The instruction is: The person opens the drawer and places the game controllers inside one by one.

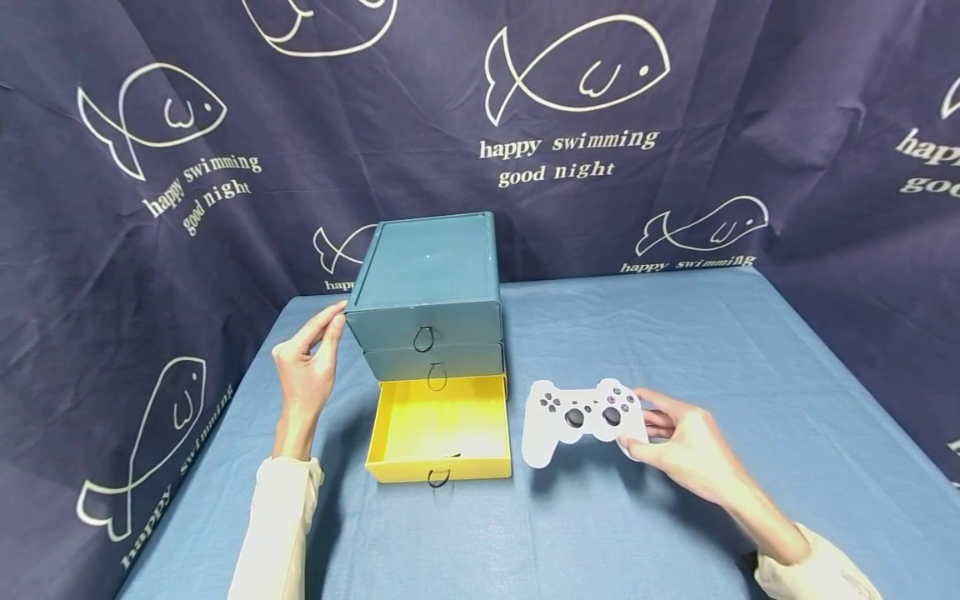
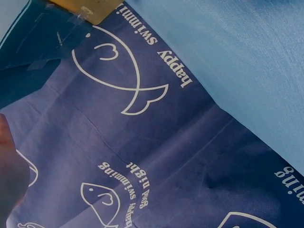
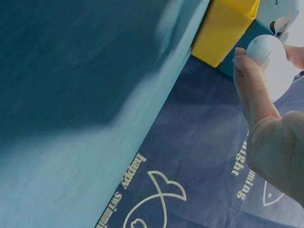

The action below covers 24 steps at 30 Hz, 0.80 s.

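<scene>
A white game controller with black thumbsticks is held up at its right grip by my right hand; the right wrist view shows fingers and thumb on either side of the controller. Left of it stands a stacked drawer box with a blue-green top. Its bottom yellow drawer is pulled out, with only a small dark mark seen near its front. My left hand touches the upper left front corner of the box with its fingertips. In the left wrist view, that hand shows only at the edge.
Small black loop pulls hang on the drawer fronts. A light blue cloth covers the table. Dark blue curtains with white fish drawings and lettering hang behind and at both sides.
</scene>
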Each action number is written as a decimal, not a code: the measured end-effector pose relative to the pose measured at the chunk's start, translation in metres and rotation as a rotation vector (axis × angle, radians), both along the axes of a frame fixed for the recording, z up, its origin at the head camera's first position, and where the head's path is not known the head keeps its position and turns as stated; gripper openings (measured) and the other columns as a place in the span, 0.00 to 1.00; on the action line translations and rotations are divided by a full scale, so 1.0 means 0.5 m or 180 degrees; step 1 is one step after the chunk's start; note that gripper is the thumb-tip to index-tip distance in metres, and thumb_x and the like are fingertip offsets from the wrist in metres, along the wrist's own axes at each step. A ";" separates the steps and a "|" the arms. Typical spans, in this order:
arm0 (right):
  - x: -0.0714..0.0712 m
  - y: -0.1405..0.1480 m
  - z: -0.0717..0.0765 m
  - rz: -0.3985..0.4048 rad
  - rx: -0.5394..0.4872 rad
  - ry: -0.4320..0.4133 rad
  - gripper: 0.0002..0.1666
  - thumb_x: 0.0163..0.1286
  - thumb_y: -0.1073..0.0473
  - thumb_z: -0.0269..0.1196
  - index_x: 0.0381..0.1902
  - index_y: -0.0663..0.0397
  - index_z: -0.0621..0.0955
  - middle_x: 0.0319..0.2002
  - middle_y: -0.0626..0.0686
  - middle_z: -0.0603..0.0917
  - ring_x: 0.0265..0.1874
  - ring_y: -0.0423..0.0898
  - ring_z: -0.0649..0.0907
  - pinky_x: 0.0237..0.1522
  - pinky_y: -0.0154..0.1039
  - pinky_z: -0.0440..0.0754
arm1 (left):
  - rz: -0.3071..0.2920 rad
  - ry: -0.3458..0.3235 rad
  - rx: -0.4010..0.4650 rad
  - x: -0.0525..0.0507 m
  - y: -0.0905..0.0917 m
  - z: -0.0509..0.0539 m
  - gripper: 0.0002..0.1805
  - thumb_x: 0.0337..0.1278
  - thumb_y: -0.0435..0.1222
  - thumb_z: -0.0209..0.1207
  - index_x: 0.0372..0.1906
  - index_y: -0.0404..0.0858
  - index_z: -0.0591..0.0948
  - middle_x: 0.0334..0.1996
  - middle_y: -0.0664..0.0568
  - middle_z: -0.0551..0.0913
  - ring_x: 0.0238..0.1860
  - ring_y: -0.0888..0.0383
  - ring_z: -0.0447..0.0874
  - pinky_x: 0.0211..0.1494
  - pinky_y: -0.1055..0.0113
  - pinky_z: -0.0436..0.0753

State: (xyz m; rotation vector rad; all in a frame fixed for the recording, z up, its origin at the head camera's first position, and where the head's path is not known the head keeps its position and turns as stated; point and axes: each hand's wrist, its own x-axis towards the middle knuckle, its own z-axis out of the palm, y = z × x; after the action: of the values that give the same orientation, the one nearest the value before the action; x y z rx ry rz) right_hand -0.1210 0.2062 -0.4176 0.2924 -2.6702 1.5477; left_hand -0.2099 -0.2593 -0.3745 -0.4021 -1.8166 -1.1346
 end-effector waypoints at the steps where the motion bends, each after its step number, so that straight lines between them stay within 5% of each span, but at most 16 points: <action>1: -0.001 -0.004 0.001 0.0022 -0.0019 0.0014 0.44 0.55 0.65 0.78 0.68 0.72 0.74 0.48 0.65 0.88 0.45 0.50 0.90 0.41 0.30 0.83 | 0.0002 0.0002 -0.0001 0.000 0.000 0.000 0.11 0.64 0.24 0.66 0.49 0.31 0.89 0.41 0.40 0.90 0.43 0.71 0.88 0.49 0.77 0.79; 24: -0.031 -0.110 0.016 0.0384 -0.0435 -0.0120 0.39 0.56 0.66 0.76 0.66 0.66 0.77 0.49 0.61 0.89 0.49 0.53 0.89 0.45 0.35 0.84 | 0.0028 -0.0006 -0.0051 0.001 -0.001 0.001 0.10 0.66 0.27 0.67 0.50 0.31 0.89 0.42 0.41 0.90 0.43 0.68 0.89 0.50 0.77 0.80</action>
State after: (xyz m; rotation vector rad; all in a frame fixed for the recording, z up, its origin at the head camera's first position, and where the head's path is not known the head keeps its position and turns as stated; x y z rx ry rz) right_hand -0.1364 0.1509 -0.4097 0.4295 -2.6018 1.7770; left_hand -0.2094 -0.2599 -0.3742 -0.4019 -1.8285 -1.1155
